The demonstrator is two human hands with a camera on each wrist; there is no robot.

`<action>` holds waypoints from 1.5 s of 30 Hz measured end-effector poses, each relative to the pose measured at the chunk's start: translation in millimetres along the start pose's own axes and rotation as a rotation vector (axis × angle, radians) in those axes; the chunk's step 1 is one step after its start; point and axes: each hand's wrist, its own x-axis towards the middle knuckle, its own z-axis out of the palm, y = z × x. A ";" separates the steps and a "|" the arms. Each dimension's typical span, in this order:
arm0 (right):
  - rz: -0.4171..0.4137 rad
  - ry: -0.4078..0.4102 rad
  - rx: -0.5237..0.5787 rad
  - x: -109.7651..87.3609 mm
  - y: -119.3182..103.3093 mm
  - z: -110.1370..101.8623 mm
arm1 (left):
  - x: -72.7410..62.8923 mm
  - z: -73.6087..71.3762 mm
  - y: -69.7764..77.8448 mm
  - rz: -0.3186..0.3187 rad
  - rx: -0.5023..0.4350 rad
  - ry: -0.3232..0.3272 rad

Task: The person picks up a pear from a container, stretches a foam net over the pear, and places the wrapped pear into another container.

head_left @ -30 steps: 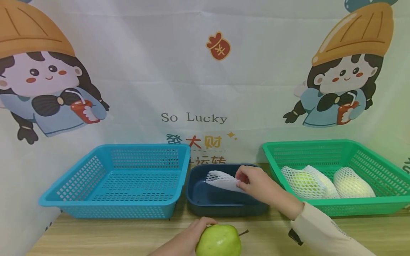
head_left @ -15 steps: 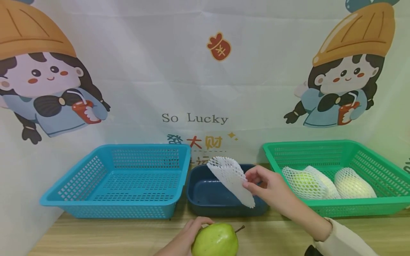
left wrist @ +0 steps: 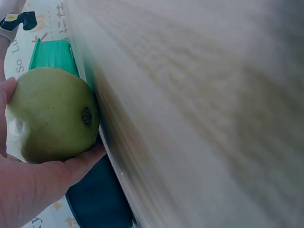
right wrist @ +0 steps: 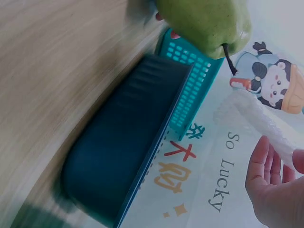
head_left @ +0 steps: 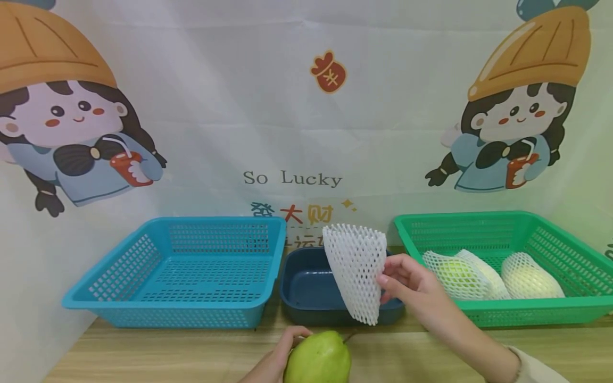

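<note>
A green pear with a dark stem sits at the table's front, held by my left hand. In the left wrist view the fingers and thumb curl round the pear, its blossom end facing the camera. My right hand pinches a white foam net sleeve by its right edge, in front of and above the dark blue bin. The sleeve hangs flattened, wide end up. From the right wrist, the sleeve looks pale and blurred beyond the fingers.
A blue perforated basket stands at the left. To the right, a green basket holds pears in foam nets. The dark bin lies between the baskets, on a wooden table. A printed cloth hangs behind.
My right hand has lifted the foam sleeve out of the dark bin and turned it upright, moving slightly right. The pear has tilted a little in my left hand, shifting slightly left.
</note>
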 end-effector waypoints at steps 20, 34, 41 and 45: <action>0.174 -0.012 0.090 -12.5 2.2 0.6 | -0.2 3.2 -6.7 0.128 0.075 0.024; 0.134 -0.050 0.177 -13.3 11.3 2.6 | 0.0 0.9 -0.4 0.216 0.283 0.050; 0.173 -0.008 0.103 -15.1 11.4 2.0 | -0.4 0.0 -0.2 0.210 0.257 0.042; 0.188 0.025 0.049 -15.6 10.6 2.2 | -1.0 0.3 0.9 0.163 0.196 0.026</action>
